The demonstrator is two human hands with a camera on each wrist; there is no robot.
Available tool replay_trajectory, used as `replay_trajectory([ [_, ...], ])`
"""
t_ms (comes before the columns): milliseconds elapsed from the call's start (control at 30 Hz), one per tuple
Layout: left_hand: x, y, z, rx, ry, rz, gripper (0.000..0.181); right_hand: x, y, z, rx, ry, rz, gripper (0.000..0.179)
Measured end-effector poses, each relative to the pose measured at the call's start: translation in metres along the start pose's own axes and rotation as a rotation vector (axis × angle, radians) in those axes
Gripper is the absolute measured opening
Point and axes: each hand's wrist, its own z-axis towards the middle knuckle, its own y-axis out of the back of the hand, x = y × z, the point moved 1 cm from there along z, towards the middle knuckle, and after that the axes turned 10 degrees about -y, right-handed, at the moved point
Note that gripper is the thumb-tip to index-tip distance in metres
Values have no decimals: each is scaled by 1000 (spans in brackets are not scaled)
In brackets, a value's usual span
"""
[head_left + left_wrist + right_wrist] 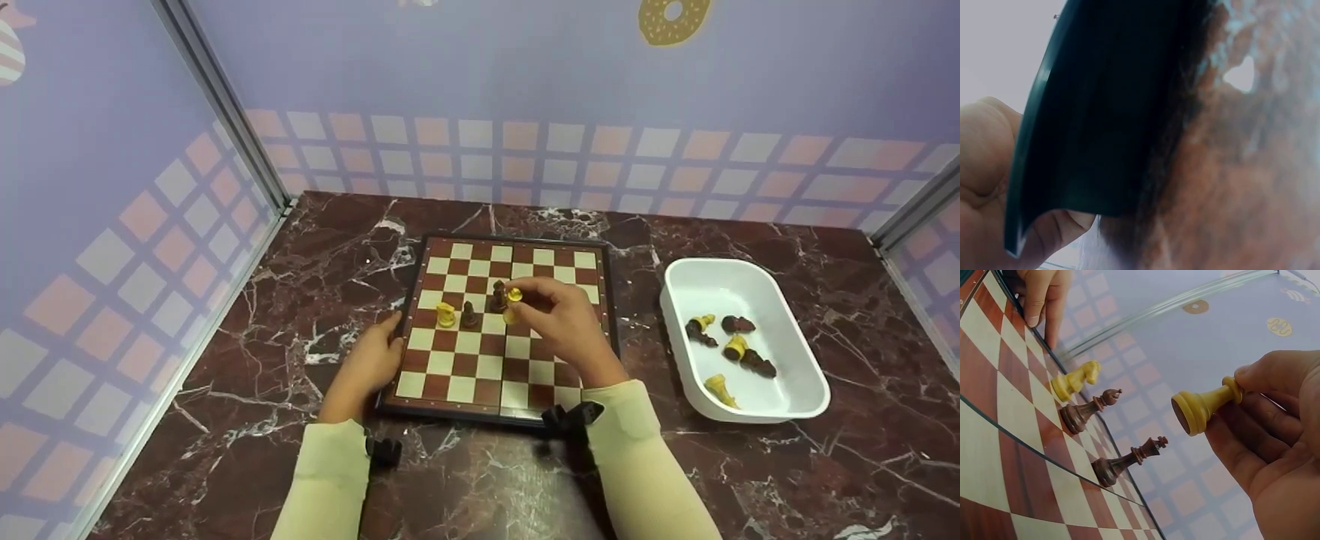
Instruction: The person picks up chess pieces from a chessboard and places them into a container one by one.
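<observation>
My right hand (566,319) pinches a yellow chess piece (1199,410) between thumb and fingers, holding it above the chessboard (466,366); its top is mostly covered in the right wrist view. Its dark base shows in that view, apart from the squares. Close by on the board stands a dark king (1129,460). Left of the king are a dark bishop (1088,412) and a yellow knight (1075,381), both upright. With its thumb at the rim, my left hand (367,361) grips the left edge of the board, whose dark side (1089,112) fills much of the left wrist view.
A white plastic tub (679,375) stands right of the board, with several dark and yellow chess pieces lying in it. The dark marbled tabletop (300,300) is bounded by panelled walls (480,75) behind and at both sides.
</observation>
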Motion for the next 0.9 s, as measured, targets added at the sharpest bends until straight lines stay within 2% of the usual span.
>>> replay_trajectory([
  [133, 0, 0, -1, 2, -7, 9, 50, 1, 3, -1, 3, 13, 7, 26],
  [400, -2, 1, 0, -6, -2, 8, 50, 7, 11, -4, -4, 15, -52, 25],
  [600, -2, 1, 0, -9, -3, 4, 50, 5, 17, -3, 12, -7, -1, 24],
  [900, -1, 0, 1, -15, -1, 2, 50, 5, 28, -5, -27, 11, -19, 23],
])
